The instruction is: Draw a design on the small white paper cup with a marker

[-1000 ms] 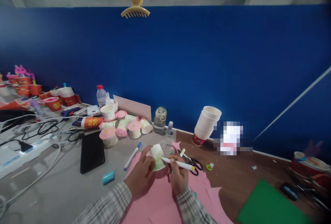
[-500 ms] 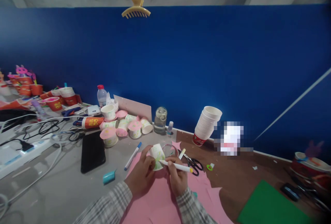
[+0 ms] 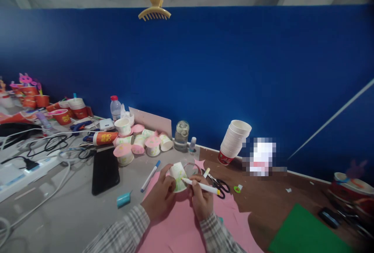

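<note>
A grey-and-wood table is carrying pink paper under my fingers, scissors just beyond them.

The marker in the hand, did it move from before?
Yes, a tiny bit. The marker sits slightly lower than half a second ago, judged against the scissors, its tip on the paper cup.

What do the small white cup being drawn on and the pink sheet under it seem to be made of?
The small white cup in the left hand looks like thin matt paper, with green pen marks. The pink sheet looks like flat, matt craft paper with cut edges, possibly foam.
</note>
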A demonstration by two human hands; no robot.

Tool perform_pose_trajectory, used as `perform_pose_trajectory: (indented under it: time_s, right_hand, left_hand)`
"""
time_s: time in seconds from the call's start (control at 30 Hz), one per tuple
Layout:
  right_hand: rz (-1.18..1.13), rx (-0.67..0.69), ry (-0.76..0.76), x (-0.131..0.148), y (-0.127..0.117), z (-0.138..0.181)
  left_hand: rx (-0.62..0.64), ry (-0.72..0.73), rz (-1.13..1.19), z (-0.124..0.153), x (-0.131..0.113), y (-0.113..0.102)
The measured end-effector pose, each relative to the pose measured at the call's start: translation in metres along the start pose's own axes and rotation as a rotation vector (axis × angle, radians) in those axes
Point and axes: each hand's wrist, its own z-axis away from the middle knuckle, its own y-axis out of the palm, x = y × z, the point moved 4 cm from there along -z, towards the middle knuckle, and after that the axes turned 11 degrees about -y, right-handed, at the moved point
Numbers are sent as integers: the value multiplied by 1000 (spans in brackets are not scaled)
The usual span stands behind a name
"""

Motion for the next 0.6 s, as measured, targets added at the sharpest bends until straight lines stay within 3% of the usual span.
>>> perform_pose_trajectory:
  time_s: [0.4, 0.6]
  right_hand:
    - [204, 76, -177, 16, 1, -1]
    - [20, 10, 12, 3, 1, 1]
  left_hand:
    - [-9, -34, 4, -1, 3, 2]
    - [9, -14, -4, 0, 2, 2]
